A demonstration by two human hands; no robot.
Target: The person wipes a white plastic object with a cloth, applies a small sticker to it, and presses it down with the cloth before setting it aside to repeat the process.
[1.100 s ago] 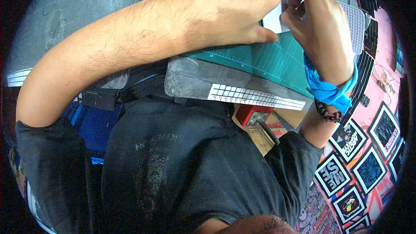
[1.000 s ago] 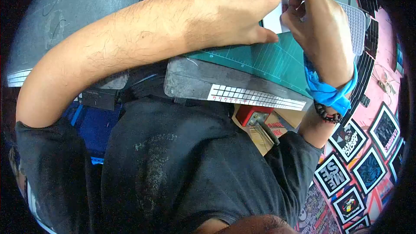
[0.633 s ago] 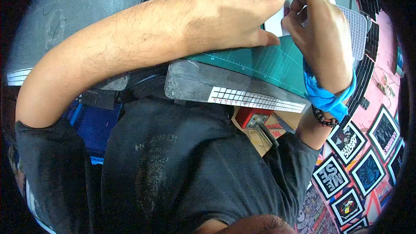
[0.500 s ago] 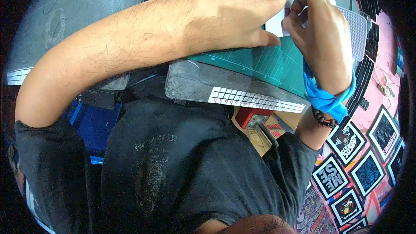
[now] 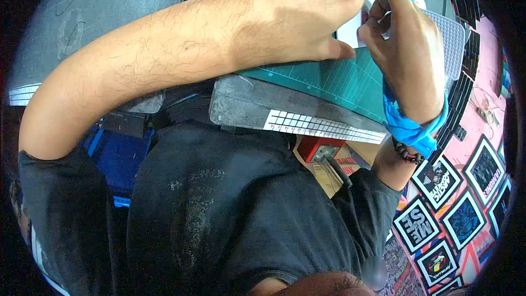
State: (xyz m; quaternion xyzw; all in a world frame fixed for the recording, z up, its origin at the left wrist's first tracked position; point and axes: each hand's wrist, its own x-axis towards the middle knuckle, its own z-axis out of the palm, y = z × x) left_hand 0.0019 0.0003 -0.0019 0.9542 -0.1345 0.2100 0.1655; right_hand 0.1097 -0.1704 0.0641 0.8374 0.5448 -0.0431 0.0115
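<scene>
A white sheet or card (image 5: pixel 348 32) lies on the green cutting mat (image 5: pixel 329 79), between my two hands. My left hand (image 5: pixel 307 8) reaches in from the left with its back up and its thumb stretched beside the white piece. Its fingers are curled, partly cut off by the top edge. My right hand (image 5: pixel 402 44) comes from the right, thumb and forefinger pinched together at the white piece. A small dark pinkish patch shows by those fingertips; what they grip is too small to name. Blue cloth (image 5: pixel 413 129) is tied around my right wrist.
A grid ruler strip (image 5: pixel 323 126) runs along the table's grey front edge (image 5: pixel 235 104). A pale textured pad (image 5: pixel 450 44) lies right of my right hand. Below the edge is a red block with a metal rod (image 5: pixel 322 149). Framed posters (image 5: pixel 435 181) hang at the right.
Very little differs. My right fingers shift slightly at the white piece, and both arms stay in nearly the same pose.
</scene>
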